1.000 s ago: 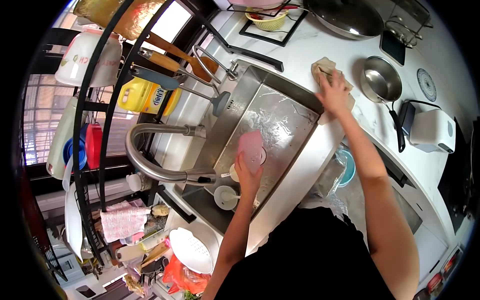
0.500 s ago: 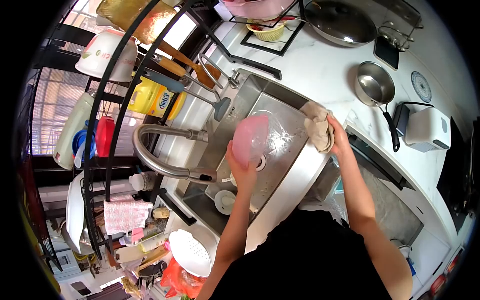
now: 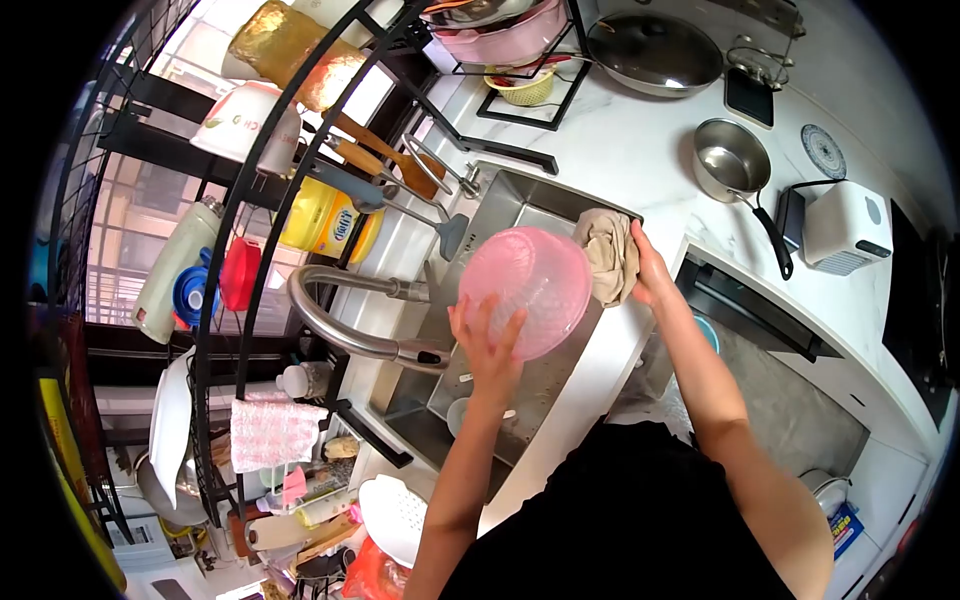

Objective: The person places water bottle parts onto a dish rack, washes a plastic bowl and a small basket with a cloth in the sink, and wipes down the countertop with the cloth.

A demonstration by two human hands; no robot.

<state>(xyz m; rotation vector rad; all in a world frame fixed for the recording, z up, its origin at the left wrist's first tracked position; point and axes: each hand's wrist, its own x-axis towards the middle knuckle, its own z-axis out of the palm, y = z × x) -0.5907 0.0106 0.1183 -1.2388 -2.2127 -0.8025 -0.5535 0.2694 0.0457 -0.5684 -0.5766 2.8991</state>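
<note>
A pink translucent plastic bowl [image 3: 535,280] is held above the steel sink [image 3: 535,190], its ribbed underside turned up toward me. My left hand [image 3: 490,345] grips the bowl from the near left, fingers spread over its outside. A crumpled beige cloth [image 3: 606,255] is bunched in my right hand [image 3: 652,268], at the bowl's right rim. The cloth looks to be touching the bowl, or very close to it. Below the bowl, a small white dish [image 3: 457,415] lies in the sink, partly hidden by my left forearm.
A curved faucet [image 3: 340,340] reaches over the sink from the left. A black rack [image 3: 235,250] with hanging utensils stands beyond it. A saucepan [image 3: 730,160], a lidded frying pan [image 3: 655,55] and a white appliance [image 3: 848,228] sit on the counter. A white strainer [image 3: 393,515] is at the lower left.
The bowl has turned so its underside faces me and has moved right, toward the cloth. My right hand has brought the cloth left to the bowl's rim. The view has shifted slightly.
</note>
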